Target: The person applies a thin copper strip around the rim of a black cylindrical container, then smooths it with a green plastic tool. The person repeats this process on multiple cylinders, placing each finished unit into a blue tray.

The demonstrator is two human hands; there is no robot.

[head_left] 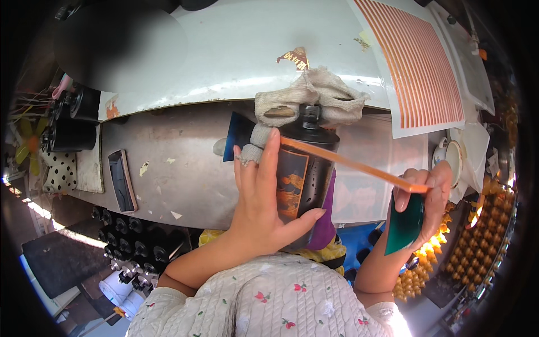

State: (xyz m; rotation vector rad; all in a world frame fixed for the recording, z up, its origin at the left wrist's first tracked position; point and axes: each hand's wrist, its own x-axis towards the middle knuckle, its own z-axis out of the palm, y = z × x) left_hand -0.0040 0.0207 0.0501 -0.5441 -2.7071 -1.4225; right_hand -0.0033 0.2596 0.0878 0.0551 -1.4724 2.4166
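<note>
A black bottle point(320, 180) with an orange picture panel leans toward me, its neck against a bunched beige cloth point(286, 101). My left hand point(255, 208) lies along the bottle's left side, fingers stretched out and thumb spread. Grey cloth covers point(259, 136) wrap some of its fingertips. A copper-orange strip point(353, 164) runs across the bottle's shoulder, its left end by my left index fingertip. At the right, my right hand point(435, 196) pinches the strip's other end. A flat dark green piece point(405, 222) is also in that hand. Beside my left fingers is a dark blue piece point(238, 137).
A sheet of copper-orange stripes point(415, 62) lies on the white table point(224, 56) at the far right. On the grey lower surface at left rests a phone point(122, 181). Black bottles point(135, 241) crowd the lower left. Gold pieces point(485, 236) fill the right side.
</note>
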